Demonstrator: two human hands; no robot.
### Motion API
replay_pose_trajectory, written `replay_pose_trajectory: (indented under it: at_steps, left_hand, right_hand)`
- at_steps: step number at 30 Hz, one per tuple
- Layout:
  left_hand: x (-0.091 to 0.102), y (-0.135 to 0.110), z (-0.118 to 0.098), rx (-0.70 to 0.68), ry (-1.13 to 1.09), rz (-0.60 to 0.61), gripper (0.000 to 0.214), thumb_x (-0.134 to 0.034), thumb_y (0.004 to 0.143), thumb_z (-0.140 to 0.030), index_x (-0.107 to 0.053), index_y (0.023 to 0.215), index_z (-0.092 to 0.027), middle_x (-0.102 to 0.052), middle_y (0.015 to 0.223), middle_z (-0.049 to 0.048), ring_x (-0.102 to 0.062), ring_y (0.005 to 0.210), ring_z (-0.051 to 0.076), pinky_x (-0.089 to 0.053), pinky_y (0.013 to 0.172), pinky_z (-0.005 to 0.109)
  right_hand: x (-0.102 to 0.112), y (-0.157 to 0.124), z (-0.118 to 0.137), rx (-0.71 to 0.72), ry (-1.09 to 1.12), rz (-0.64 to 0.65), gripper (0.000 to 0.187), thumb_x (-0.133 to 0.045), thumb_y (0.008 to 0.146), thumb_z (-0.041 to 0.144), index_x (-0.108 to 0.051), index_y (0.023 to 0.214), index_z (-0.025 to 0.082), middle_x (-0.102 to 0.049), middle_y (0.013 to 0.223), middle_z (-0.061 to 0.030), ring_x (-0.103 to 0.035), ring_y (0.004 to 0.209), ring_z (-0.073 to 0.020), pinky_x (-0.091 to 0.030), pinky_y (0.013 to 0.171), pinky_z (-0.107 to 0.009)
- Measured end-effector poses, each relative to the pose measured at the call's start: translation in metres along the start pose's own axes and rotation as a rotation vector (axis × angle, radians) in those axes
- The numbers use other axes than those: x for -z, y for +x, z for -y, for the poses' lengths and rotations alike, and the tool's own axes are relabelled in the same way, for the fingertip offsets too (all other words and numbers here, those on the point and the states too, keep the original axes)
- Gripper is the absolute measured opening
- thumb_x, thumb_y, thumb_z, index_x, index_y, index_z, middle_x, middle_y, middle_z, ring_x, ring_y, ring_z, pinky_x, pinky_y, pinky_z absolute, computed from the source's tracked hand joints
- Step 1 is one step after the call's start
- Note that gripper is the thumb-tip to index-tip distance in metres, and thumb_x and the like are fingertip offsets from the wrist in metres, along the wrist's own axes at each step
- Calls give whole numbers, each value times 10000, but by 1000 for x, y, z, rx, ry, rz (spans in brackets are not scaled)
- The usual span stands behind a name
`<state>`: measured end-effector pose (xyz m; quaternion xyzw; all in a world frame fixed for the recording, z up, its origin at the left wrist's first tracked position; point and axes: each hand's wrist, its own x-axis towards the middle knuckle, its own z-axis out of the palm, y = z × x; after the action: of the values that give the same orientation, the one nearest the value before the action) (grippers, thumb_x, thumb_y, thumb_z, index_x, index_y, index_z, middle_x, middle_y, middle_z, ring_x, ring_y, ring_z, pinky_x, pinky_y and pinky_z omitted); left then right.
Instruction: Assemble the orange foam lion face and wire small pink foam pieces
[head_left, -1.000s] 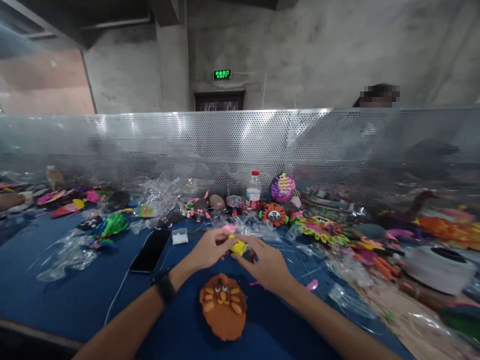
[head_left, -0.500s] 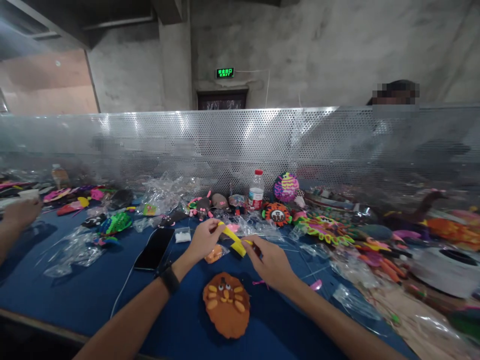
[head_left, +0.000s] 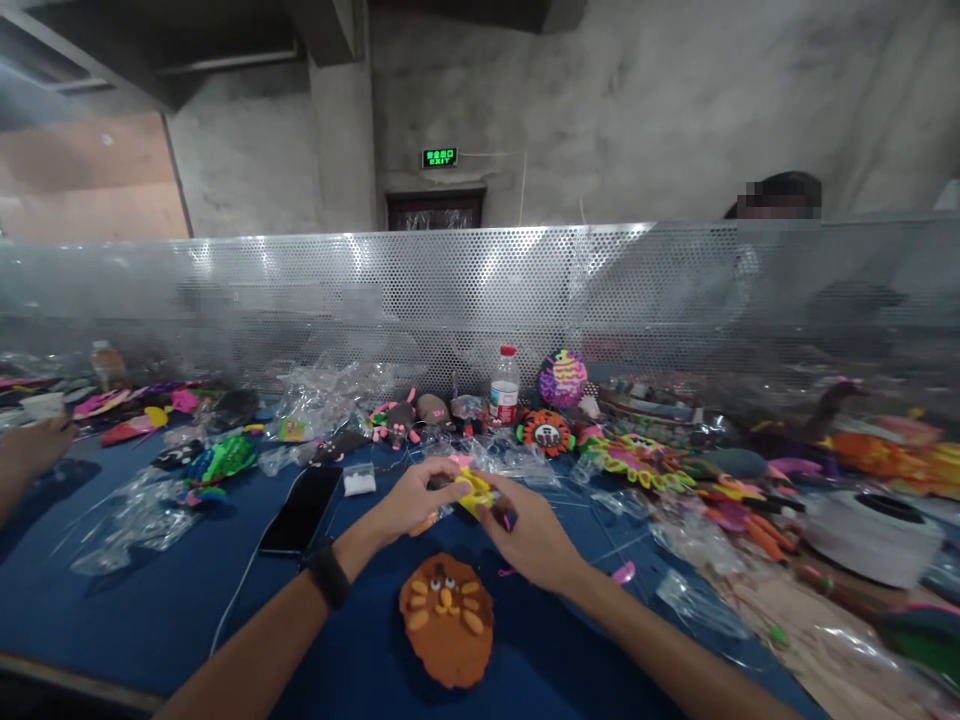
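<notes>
Soft yellow modelling clay [head_left: 474, 492] is bunched between my two hands, above the blue table. My left hand [head_left: 421, 495], with a black band on its wrist, pinches the clay from the left. From the right, the fingers of my right hand [head_left: 523, 525] close on the same piece and hide part of it. Nearer to me lies a flat brown clay face [head_left: 448, 625] with googly eyes, an orange nose and orange oval pieces on its cheeks. Some orange clay [head_left: 427, 522] in clear wrap shows just under my left hand.
A black phone [head_left: 301, 510] with a white cable lies left, beside a small white packet [head_left: 360, 480]. Behind stand a red-capped bottle [head_left: 505, 388] and several clay figures, before a perforated metal screen [head_left: 480, 275]. A white roll [head_left: 862, 540] sits right. Another person's hand [head_left: 34, 450] is far left.
The yellow clay was stretched out as a strip between my hands and is now folded into a compact bunch. My hands have drawn closer together. The view has shifted slightly.
</notes>
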<state>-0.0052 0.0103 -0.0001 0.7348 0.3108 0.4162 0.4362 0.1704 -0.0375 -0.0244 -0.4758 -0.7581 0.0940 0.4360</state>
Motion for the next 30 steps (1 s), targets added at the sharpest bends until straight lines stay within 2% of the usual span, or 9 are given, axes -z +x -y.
replay_pose_trajectory:
  at_steps: [4,8,12,15,19,25,30]
  left_hand:
    - [-2,-1,1,29,-71,24,358,-705,685,-469,-583,812,-157,-631,849,42,-587,833,171,-449,801,309]
    - [-8,-2,1,80,-207,8,428,-736,658,-452,-490,889,-188,-647,806,12,-621,815,164,-471,772,301]
    - [-11,-4,0,112,-162,40,406,-739,659,-438,-556,896,-165,-680,882,66,-644,858,191,-484,789,321]
    - [-12,-5,1,69,-65,37,368,-726,679,-426,-642,906,-150,-697,932,94,-648,884,211,-487,805,333]
    - [-10,-3,4,41,27,35,307,-676,736,-411,-686,892,-146,-713,891,83,-654,836,208,-495,748,305]
    - [-7,0,7,16,85,7,285,-604,785,-403,-691,826,-136,-713,834,71,-649,778,197,-487,701,282]
    - [-3,2,9,1,175,-77,256,-580,794,-374,-686,831,-144,-720,857,76,-656,796,202,-493,733,294]
  right_hand:
    - [-5,-4,3,-17,18,81,500,-577,758,275,-527,1247,183,-697,841,-38,-611,605,-164,-490,659,-305]
    - [-5,-3,1,-86,23,23,460,-637,729,325,-567,1168,211,-685,999,-56,-628,647,-159,-501,717,-327]
    - [-4,-3,0,-89,16,-4,413,-637,738,343,-583,1130,228,-674,1051,-58,-631,643,-157,-506,720,-334]
    - [-4,-3,-2,-72,-32,-15,359,-614,771,386,-608,1099,242,-683,1032,-54,-633,640,-163,-506,667,-313]
    - [-3,-3,-4,-31,-131,-43,267,-531,851,437,-663,992,253,-715,892,-34,-638,644,-171,-483,620,-277]
    - [-4,-3,-5,19,-215,-68,328,-400,926,439,-655,979,239,-716,853,-38,-649,671,-179,-456,606,-261]
    - [-6,-2,-6,12,-232,-55,313,-354,937,370,-620,998,216,-696,834,-51,-645,692,-189,-445,606,-266]
